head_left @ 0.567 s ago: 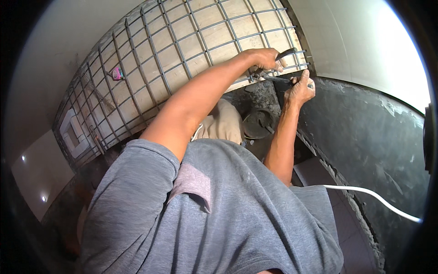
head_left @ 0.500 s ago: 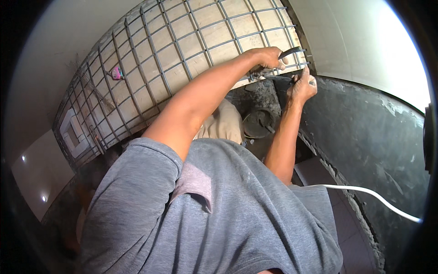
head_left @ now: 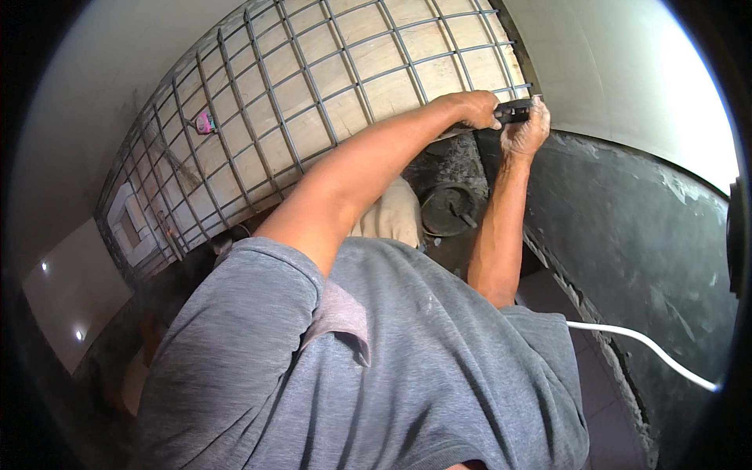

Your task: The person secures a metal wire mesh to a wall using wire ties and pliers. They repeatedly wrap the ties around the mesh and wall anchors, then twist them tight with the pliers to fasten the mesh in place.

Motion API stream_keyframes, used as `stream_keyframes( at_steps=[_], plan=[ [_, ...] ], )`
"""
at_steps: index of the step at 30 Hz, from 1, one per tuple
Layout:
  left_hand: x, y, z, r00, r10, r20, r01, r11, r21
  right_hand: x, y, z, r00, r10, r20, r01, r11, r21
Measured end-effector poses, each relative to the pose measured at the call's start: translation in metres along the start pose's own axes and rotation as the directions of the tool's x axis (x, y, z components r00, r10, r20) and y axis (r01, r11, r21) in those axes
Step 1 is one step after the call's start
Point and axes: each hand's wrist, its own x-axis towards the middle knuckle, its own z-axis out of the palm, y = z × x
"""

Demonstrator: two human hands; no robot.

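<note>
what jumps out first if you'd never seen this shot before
The wire mesh grid over pale wooden boards fills the upper left. At its lower right corner both hands meet: the left hand grips a dark tool handle and the right hand presses beside it. A white cable trails at lower right.

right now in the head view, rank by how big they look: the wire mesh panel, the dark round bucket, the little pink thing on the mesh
1. wire mesh panel, by far the largest
2. dark round bucket
3. pink thing, smallest

The fisheye bends the view, but the gaps are wide enough to rank.
</note>
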Motion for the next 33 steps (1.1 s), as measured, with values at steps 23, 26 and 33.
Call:
stream_keyframes(
  at_steps=[23,26,33],
  plan=[
    [0.052,-0.015,-0.008,0.986,-0.157,0.058,0.161,0.984,-0.071,0.035,0.014,-0.002,0.979,0.205,0.011,-0.205,0.978,0.048],
    [0.056,0.009,-0.011,0.982,-0.147,0.116,0.136,0.986,0.098,0.052,0.020,-0.035,0.983,0.182,-0.017,-0.181,0.982,0.049],
    [0.056,0.020,-0.011,0.952,-0.133,0.276,0.101,0.987,0.128,0.040,0.014,-0.045,0.966,0.222,-0.132,-0.202,0.968,0.149]
  ],
)
